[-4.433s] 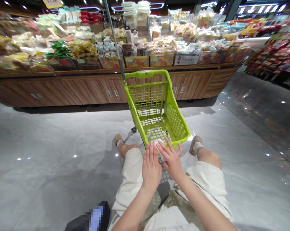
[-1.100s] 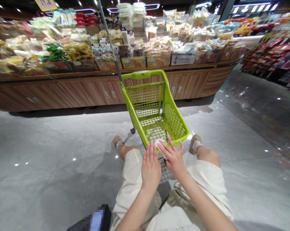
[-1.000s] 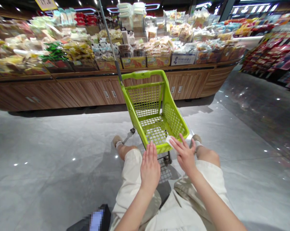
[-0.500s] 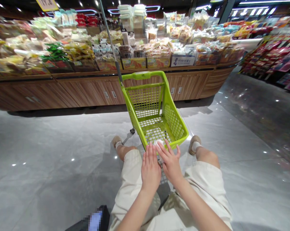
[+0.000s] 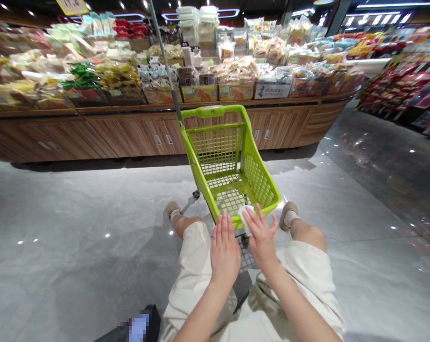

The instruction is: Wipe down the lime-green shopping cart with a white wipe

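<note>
A small lime-green shopping cart point(image 5: 261, 178) stands on the floor between my knees. My left hand point(image 5: 224, 251) lies flat with fingers together against the near rim of the cart. My right hand point(image 5: 262, 235) has its fingers spread and presses a white cloth or wipe point(image 5: 243, 213) against that same near rim, a little right of the left hand. The cart's basket holds nothing that I can see. My legs in cream shorts frame the cart.
A long wooden display counter point(image 5: 129, 135) piled with packaged snacks runs across the back. More shelves of goods point(image 5: 407, 80) stand at the right. A grey pole point(image 5: 167, 66) rises from the cart. Glossy grey floor lies all around. A dark bag point(image 5: 143, 325) sits by my left hip.
My right hand with the white wipe slid back and forth along the cart's near rim, and now sits slightly right of where it was half a second ago. The left hand stayed put.
</note>
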The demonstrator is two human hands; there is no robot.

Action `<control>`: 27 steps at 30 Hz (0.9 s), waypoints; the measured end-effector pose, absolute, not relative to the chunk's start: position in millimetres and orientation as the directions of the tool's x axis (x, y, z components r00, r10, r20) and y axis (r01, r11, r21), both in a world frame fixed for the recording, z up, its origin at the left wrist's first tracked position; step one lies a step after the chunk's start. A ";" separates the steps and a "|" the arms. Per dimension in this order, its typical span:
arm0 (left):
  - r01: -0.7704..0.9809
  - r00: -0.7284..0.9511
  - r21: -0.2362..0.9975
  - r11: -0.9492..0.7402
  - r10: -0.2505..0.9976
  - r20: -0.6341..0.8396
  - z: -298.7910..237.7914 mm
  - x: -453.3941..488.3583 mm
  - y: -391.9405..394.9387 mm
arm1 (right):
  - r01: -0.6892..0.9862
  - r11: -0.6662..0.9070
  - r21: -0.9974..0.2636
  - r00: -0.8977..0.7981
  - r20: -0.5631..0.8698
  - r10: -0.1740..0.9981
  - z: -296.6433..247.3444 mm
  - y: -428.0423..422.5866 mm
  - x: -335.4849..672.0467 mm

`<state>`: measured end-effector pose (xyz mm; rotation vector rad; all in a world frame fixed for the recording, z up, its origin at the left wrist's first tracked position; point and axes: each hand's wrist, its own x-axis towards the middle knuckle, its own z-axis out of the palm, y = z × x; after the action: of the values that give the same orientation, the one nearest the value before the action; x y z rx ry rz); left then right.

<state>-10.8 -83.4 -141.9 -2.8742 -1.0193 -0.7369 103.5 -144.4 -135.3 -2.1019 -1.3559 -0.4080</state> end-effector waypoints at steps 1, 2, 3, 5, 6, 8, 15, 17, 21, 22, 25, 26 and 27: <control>0.598 0.676 0.140 -0.789 0.591 0.440 -142.5 -11.0 -83.0 | 0.915 -0.256 -0.313 0.394 0.545 0.740 -134.0 -138.5 89.0; 0.599 0.675 0.132 -0.790 0.587 0.447 -143.0 -11.7 -82.3 | 0.925 -0.225 -0.307 0.364 0.542 0.757 -132.8 -134.7 78.6; 0.600 0.674 0.127 -0.789 0.585 0.450 -143.1 -12.8 -81.4 | 0.932 -0.207 -0.299 0.343 0.536 0.772 -132.0 -133.2 73.5; 0.603 0.674 0.128 -0.787 0.589 0.446 -142.2 -15.7 -79.3 | 0.944 -0.186 -0.274 0.308 0.525 0.793 -131.7 -137.6 80.0; 0.603 0.677 0.131 -0.787 0.592 0.438 -141.4 -17.3 -78.3 | 0.948 -0.182 -0.261 0.297 0.519 0.801 -132.3 -143.1 91.0; 0.598 0.685 0.133 -0.790 0.590 0.427 -139.8 -19.8 -76.5 | 0.943 -0.221 -0.249 0.323 0.528 0.786 -134.8 -158.6 123.4; 0.577 0.685 0.165 -0.800 0.584 0.436 -139.9 -15.9 -79.1 | 0.812 -0.501 -0.300 0.574 0.563 0.594 -141.0 -180.7 179.6; 0.583 0.679 0.172 -0.794 0.593 0.433 -140.5 -12.8 -81.3 | 0.832 -0.453 -0.318 0.551 0.559 0.619 -140.9 -165.7 151.2; 0.594 0.674 0.140 -0.792 0.585 0.452 -141.9 -11.2 -82.1 | 0.921 -0.236 -0.311 0.378 0.563 0.735 -138.2 -134.9 85.1; 0.596 0.675 0.128 -0.793 0.581 0.455 -141.8 -12.2 -81.4 | 0.930 -0.202 -0.307 0.348 0.562 0.750 -137.3 -131.7 76.8; 0.605 0.684 0.116 -0.788 0.588 0.432 -139.2 -17.5 -78.5 | 0.948 -0.159 -0.274 0.290 0.550 0.783 -136.4 -138.1 85.5; 0.604 0.688 0.120 -0.788 0.591 0.421 -137.8 -19.3 -77.6 | 0.952 -0.162 -0.260 0.283 0.542 0.791 -136.8 -144.6 98.4; 0.602 0.691 0.124 -0.789 0.593 0.413 -136.5 -20.7 -76.8 | 0.951 -0.180 -0.253 0.293 0.542 0.788 -137.5 -152.5 114.3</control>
<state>-20.7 -76.8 -136.5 -2.8700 -1.0134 -0.6896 114.3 -152.5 -137.5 -2.0225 -1.5459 -0.3912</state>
